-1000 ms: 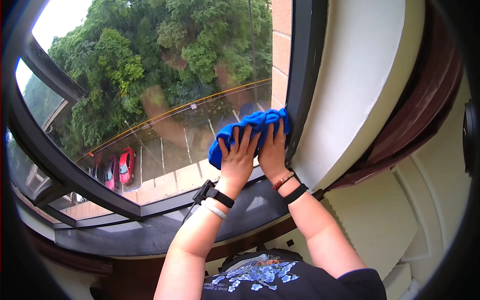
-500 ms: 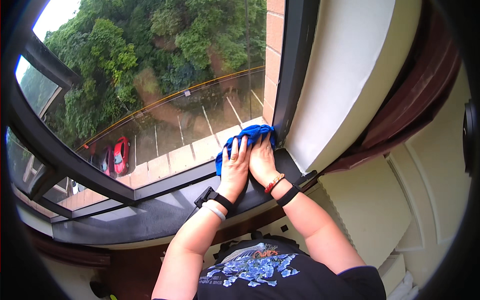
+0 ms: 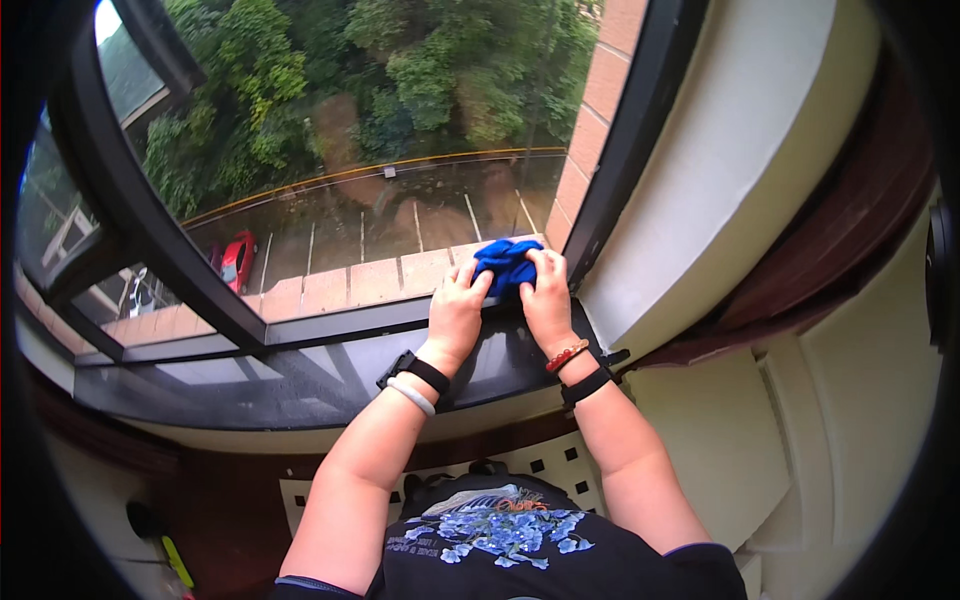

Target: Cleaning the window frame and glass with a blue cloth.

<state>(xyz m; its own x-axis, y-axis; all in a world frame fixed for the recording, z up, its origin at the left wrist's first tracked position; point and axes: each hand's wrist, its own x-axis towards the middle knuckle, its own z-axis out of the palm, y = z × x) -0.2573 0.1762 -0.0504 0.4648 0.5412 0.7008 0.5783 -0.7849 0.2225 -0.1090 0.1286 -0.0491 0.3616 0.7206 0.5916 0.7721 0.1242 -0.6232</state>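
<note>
A crumpled blue cloth [image 3: 508, 265] is bunched between my two hands, close to the lower right corner of the window glass [image 3: 400, 110]. My left hand [image 3: 457, 310] grips its left side with curled fingers. On its right side my right hand [image 3: 547, 295] has its fingers bent over the cloth and the thumb beneath. Below the hands runs the dark, shiny window sill [image 3: 330, 385]. The cloth hides part of the lower frame, and I cannot tell whether it touches the glass.
A black window frame post [image 3: 640, 130] rises to the right, beside a pale wall [image 3: 735, 150] and a dark red curtain [image 3: 800, 240]. Left of me, another frame post [image 3: 165, 240] divides the panes. Outside, a brick ledge [image 3: 375, 280] borders the glass.
The cloth, spread under flattened hands before, is now gathered into a bunch. My hands have moved apart, with fingers curled around it. The view has shifted and turned slightly.
</note>
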